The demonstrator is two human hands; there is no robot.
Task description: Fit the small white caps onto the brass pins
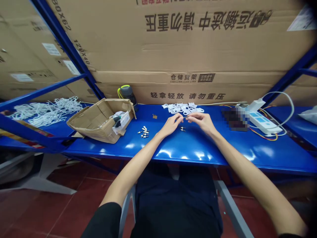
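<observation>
Over the blue table (195,145), my left hand (172,124) and my right hand (201,121) meet almost fingertip to fingertip. Both are closed in a pinch around something thin and small whose kind I cannot make out. Just below the fingers lie a couple of small white-and-metal pieces with pins (182,129). A loose group of similar small pieces (144,133) is to the left of my left forearm. Behind my hands spreads a heap of flat white parts with round holes (183,108).
An open cardboard box (94,124) with small items stands at the left, a dark bottle (128,94) behind it. White wire-like pieces (47,110) pile up far left. On the right sit a power strip (264,120) with cables and a blurred dark object (235,119). Cardboard (173,49) rises behind.
</observation>
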